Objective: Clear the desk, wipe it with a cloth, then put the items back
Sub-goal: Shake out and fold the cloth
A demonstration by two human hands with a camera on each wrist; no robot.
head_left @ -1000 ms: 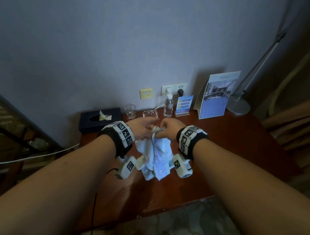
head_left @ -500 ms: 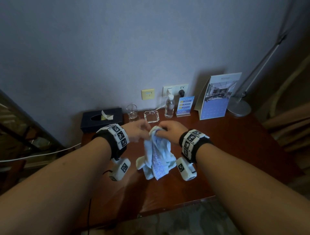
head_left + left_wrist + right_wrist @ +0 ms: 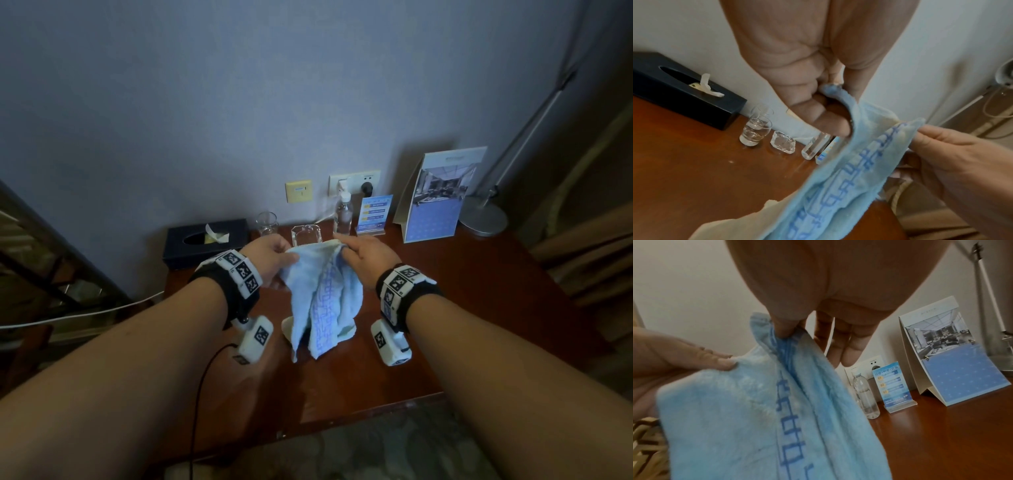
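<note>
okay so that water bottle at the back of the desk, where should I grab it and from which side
Probably around the body of the bottle, below the cap, coming from the front. It stands upright near the wall, with the sign close on its right and the glass dish front-left, so the front looks freest.

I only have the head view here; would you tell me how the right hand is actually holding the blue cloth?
Observer: The right hand pinches the blue cloth at its top edge; its other fingers hang straight.
Operator: And the left hand?
Observer: The left hand has its fingers curled round the other top corner.
Operator: Is the drinking glass empty?
Observer: No, the drinking glass holds a little clear liquid.
</note>
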